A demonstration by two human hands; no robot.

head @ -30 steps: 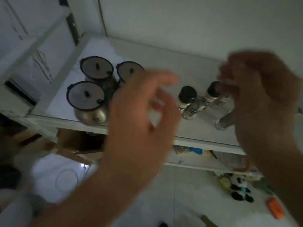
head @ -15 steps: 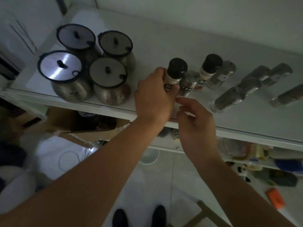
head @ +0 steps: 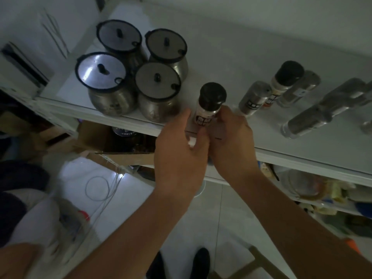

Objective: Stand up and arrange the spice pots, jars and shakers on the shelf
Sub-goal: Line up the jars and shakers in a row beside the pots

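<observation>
Spice jar (head: 209,105), black cap up, sits between both hands at the very front lip of the shelf (head: 281,158). On my feed the left hand (head: 181,146) wraps thumb and fingers round its lower left side, and the right hand (head: 231,137) pinches it from the right, fingertips by the label. The base is hidden behind the fingers, so I cannot tell whether it stands on the shelf or hangs just above it.

That edge is my worry: if the hands let go before the base is flat, the tall jar could topple forward and drop to the floor.

Just left stand 4 lidded steel pots (head: 157,91), packed together; a careless nudge of the left knuckles would hit the nearest 1. Just right of the right hand is a steel shaker (head: 254,99), touching a second black-capped jar (head: 283,81). A bump there could knock both over. Farther right, the long shakers (head: 322,109) appear to lie on their sides and could roll.
</observation>
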